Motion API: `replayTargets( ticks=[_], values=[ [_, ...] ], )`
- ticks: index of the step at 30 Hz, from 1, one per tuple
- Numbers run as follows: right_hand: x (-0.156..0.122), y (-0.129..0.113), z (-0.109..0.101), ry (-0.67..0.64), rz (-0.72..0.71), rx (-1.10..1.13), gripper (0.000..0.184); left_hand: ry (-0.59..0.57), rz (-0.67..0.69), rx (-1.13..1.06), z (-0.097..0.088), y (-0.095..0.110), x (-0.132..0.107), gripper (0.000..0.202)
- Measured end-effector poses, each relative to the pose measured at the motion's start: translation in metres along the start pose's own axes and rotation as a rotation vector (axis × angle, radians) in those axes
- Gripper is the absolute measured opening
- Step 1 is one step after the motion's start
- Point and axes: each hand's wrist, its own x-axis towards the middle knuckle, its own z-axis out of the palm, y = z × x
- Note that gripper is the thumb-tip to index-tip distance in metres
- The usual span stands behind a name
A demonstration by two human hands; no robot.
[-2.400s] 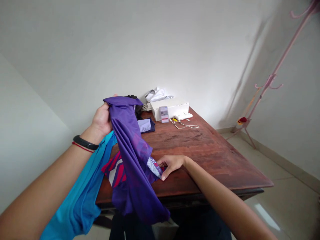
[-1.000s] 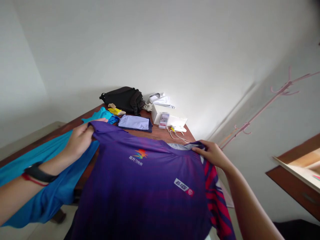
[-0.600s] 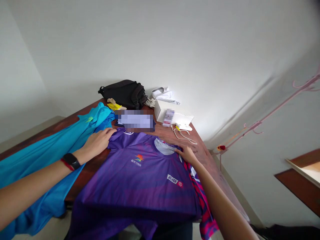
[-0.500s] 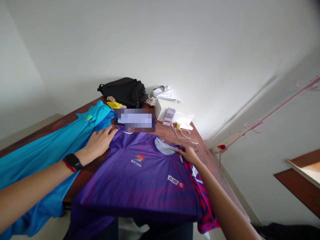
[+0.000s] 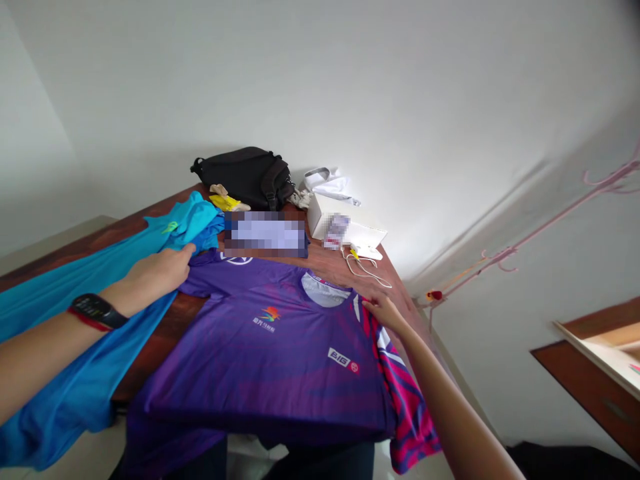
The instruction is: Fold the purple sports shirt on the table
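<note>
A purple T-shirt lies spread front side up, collar away from me, its hem hanging over the near table edge. At its left sleeve end my left hand, with a black wristband, is closed on the fabric. My right hand pinches the right shoulder beside the collar. The red-and-purple patterned right sleeve hangs down under my right forearm. A bright blue garment stretches along the left side, partly behind my left arm.
On the wooden table, a black bag lies at the back. Near it are a yellow item, a blurred folded item, a white box and a white cable. A pink rack stands right.
My left hand has moved left, closing on the sleeve and drawing it out, so more of its white print shows. My right hand stays at the shoulder. The view has shifted slightly.
</note>
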Motion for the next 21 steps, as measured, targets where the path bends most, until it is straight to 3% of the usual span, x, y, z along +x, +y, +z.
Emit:
replayTargets(
  ticks=[2,5,7,11,13,15,17,21],
  values=[
    [0.007,-0.006,0.005,0.017,0.013,-0.025,0.038,0.023,-0.048,0.034,-0.004,-0.004,-0.013,0.047],
    [0.017,-0.018,0.015,0.040,0.015,-0.033,0.038,0.230,-0.003,0.101,-0.012,0.014,-0.032,0.047],
    [0.023,-0.027,0.019,0.051,0.017,-0.030,0.037,0.314,0.130,0.108,-0.014,0.041,-0.037,0.047],
    [0.022,-0.039,0.020,0.058,0.027,-0.033,0.037,0.206,0.563,0.007,0.001,0.109,-0.020,0.048],
    [0.015,-0.040,0.016,0.062,0.035,-0.045,0.039,0.177,0.662,-0.040,0.015,0.137,-0.001,0.052],
    [0.003,-0.037,0.010,0.069,0.047,-0.066,0.042,0.175,0.625,-0.063,0.027,0.155,0.020,0.051],
    [-0.015,-0.030,0.002,0.046,0.051,-0.082,0.045,0.194,0.546,-0.079,0.035,0.160,0.038,0.048],
    [-0.058,-0.009,-0.014,-0.099,0.032,-0.018,0.050,0.247,0.419,-0.098,0.038,0.141,0.057,0.043]
  ],
)
